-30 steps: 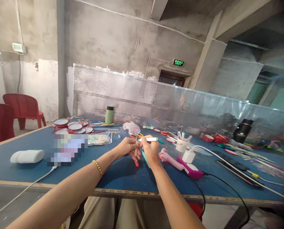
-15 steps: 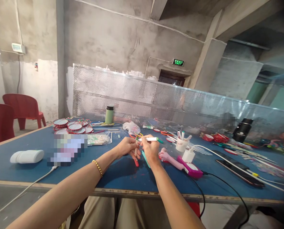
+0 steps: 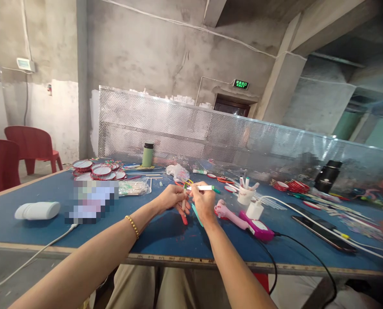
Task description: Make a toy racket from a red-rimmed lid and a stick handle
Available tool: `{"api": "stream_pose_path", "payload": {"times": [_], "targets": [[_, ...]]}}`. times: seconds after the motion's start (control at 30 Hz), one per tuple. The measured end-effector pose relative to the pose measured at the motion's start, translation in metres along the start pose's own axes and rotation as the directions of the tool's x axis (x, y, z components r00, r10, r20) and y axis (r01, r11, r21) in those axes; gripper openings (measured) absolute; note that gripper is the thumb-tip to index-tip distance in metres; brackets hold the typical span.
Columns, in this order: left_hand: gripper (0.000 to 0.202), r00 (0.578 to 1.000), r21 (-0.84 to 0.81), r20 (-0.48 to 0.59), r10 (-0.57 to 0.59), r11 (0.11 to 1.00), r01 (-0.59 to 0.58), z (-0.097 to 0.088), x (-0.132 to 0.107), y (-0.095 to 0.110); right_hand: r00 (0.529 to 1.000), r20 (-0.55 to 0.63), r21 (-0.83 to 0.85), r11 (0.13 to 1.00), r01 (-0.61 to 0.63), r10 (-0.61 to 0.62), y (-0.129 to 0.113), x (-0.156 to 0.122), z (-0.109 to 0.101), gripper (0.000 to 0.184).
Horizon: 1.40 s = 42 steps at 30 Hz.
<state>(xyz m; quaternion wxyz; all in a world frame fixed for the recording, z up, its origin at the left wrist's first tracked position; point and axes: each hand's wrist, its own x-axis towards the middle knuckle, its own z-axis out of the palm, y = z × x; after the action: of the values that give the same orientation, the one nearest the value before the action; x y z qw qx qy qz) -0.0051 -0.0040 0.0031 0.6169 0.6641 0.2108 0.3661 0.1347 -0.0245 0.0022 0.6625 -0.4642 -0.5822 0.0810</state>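
My left hand [image 3: 171, 197] is closed on a small flat wooden stick [image 3: 183, 203], which stands nearly upright between the fingers and has green at its upper end. In my right hand [image 3: 204, 201] is a white marker pen [image 3: 205, 188] with a green end. The pen lies almost level, its tip pointing left at the green top of the stick; whether they touch I cannot tell. Just below my left fingers a red piece [image 3: 184, 220] shows on the table. A teal strip [image 3: 197, 214] lies beside my right wrist, partly covered by it.
To the right are a pink glue gun [image 3: 232, 214], a purple box [image 3: 259, 227] with cords, a cup of markers [image 3: 244, 195] and a dark phone [image 3: 323, 234]. Leftward lie a white case [image 3: 37, 211], red-rimmed discs [image 3: 101, 171] and bagged sticks [image 3: 134, 187]. A green bottle [image 3: 148, 155] stands behind.
Both hands keep nearly the same place and grip on the stick and the marker pen. The view has shifted very slightly.
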Motion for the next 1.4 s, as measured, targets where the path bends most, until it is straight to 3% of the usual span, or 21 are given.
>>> {"api": "stream_pose_path", "payload": {"times": [0.9,1.13,1.4], "targets": [[0.036,1.000,0.009,-0.007,0.009,1.000,-0.009,0.0004,0.0012,-0.0008,0.999,0.037,-0.008,1.000,0.028,-0.028,-0.0002,-0.0005,0.0003,0.018],[0.033,1.000,-0.002,-0.007,0.009,1.000,-0.009,0.0015,-0.0008,0.0015,1.000,0.015,0.053,0.998,-0.021,0.021,-0.0021,0.0005,-0.0004,0.016],[0.036,1.000,-0.006,-0.001,0.006,1.000,-0.006,0.0006,0.0001,-0.0001,1.000,0.021,-0.008,1.000,0.014,-0.014,-0.0011,0.0009,-0.0008,0.015]]}}
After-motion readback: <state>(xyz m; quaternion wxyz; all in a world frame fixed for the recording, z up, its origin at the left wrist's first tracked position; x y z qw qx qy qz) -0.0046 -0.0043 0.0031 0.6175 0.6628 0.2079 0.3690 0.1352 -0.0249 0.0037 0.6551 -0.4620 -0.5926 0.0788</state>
